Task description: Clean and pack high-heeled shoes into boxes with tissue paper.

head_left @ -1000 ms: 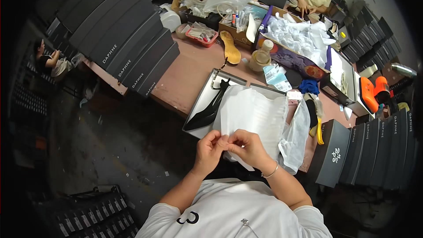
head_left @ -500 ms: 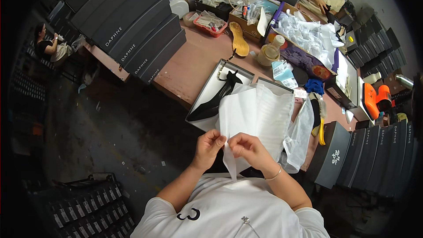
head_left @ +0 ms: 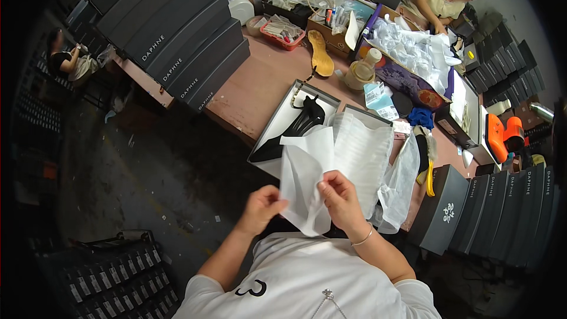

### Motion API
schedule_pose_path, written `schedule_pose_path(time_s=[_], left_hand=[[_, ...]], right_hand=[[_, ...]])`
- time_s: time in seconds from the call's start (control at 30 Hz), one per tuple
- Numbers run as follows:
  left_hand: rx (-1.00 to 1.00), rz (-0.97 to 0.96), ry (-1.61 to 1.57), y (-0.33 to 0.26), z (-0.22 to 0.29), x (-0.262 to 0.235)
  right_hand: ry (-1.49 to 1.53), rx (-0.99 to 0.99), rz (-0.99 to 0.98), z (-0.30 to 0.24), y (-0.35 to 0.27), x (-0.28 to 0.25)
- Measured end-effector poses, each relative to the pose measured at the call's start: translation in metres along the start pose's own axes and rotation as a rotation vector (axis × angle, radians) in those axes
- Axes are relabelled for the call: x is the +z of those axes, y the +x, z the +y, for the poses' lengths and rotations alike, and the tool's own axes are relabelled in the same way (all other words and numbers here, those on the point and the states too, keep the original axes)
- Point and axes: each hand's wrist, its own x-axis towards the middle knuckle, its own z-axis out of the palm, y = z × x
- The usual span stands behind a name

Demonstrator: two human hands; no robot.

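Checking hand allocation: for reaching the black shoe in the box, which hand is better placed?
Left hand, probably: it sits nearer the black shoe, while the right hand is farther right, across the white sheet. Both pinch the sheet, so left would release first.

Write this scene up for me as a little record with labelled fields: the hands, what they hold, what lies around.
Left hand: pinching the left side of a white sheet
Right hand: pinching the same sheet, farther right
Open box: holds black high-heeled footwear; one shoe or two is unclear
Right of the sheet: wrinkled white wrapping
Farther back: yellow-brown sole-shaped piece, bottle
Left on table: stacked dark boxes
Other people: one upper right, one far left
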Motion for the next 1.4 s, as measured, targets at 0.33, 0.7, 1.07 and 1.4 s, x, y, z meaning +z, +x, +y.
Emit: schedule_pose_path(time_s=[0.33,0.7,1.07,1.4], left_hand=[[0.500,0.398,0.571,0.007,0.012,-0.006],[0.412,0.143,1.413,0.070,0.128,-0.018],[0.708,-0.067,1.570,0.103,0.083,-0.001],[0.467,-0.159,1.006,0.025,0.097,0.053]], right_hand=[[-0.652,0.051,-0.523,-0.008,0.020,0.031],[-1.269,-0.084,0.071,-0.035,0.210,-0.058],[-0.397,-0.109,-0.009,-0.044,0.163,-0.042],[0.418,-0.455,0.149,-0.039,0.028,-0.049]])
